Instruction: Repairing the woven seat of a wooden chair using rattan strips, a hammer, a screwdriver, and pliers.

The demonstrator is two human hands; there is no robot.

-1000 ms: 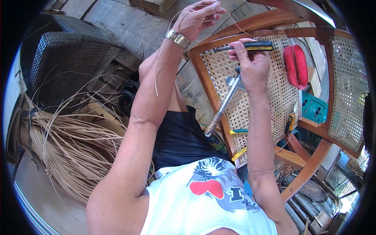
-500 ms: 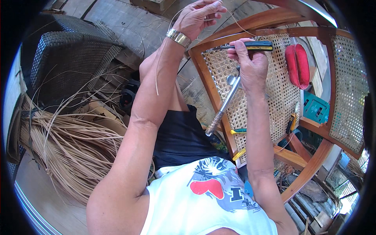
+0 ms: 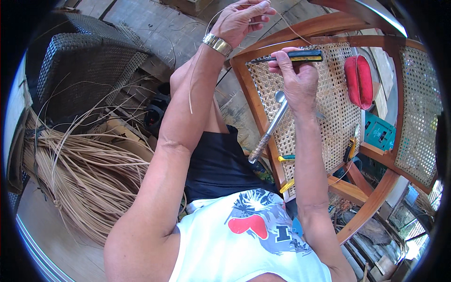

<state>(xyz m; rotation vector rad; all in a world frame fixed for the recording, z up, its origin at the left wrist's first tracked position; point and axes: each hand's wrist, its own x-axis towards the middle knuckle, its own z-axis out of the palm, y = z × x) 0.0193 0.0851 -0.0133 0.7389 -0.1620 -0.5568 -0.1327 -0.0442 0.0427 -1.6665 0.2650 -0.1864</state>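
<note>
My left hand point(image 3: 239, 21), wearing a metal watch, is raised at the top with fingers pinched on a thin cane strand point(image 3: 190, 98). One part of the strand hangs over my forearm; another arcs right toward the chair frame. My right hand point(image 3: 299, 80) grips a screwdriver-like tool point(image 3: 305, 56) by its black and yellow handle, its dark shaft pointing left above the woven cane panel point(image 3: 336, 80). Below that hand, a metal hammer-like tool point(image 3: 275, 122) with a wrapped grip lies across the panel. Where the strand meets the panel is unclear.
A red pouch point(image 3: 355, 87), a black and yellow tool point(image 3: 349, 149) and two tools with green and yellow handles point(image 3: 286, 158) lie on the wooden chair frame point(image 3: 247, 89). A teal box point(image 3: 378, 131) is at right. A cane bundle point(image 3: 94, 174) and dark woven furniture point(image 3: 80, 70) stand left.
My right hand has shifted slightly left with the tool, whose handle now tilts a little. My left hand keeps its pinch on the strand, moving slightly right.
</note>
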